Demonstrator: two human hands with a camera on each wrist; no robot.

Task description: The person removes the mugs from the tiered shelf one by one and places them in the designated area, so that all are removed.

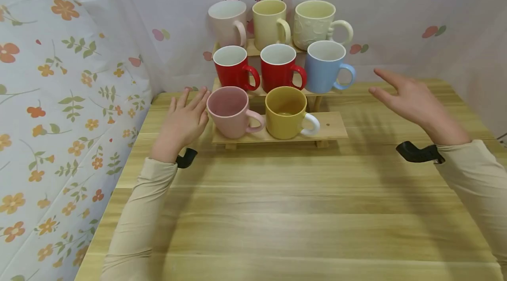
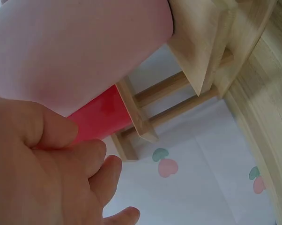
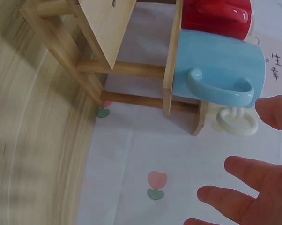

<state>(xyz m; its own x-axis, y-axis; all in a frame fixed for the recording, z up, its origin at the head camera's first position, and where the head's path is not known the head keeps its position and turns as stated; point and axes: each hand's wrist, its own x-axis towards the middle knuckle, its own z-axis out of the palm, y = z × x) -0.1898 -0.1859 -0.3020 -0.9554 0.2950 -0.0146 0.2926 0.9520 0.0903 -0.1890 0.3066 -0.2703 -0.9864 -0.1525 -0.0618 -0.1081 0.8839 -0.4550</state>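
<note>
My left hand is beside the pink mug on the lowest shelf, fingers spread and nothing held. In the left wrist view that pink mug looms large just above the fingers. To the right of the rack, my right hand hovers with extended fingers, holding nothing. Nearest to it is the light blue mug on the middle shelf, its handle facing the hand. In the right wrist view the blue mug lies close to the fingertips. A mustard mug with a white handle stands beside the pink one.
A three-tier wooden rack stands on the wooden table. Two red mugs share the middle tier. On top are a pale pink mug, a yellow mug and an embossed cream mug. A floral curtain hangs left.
</note>
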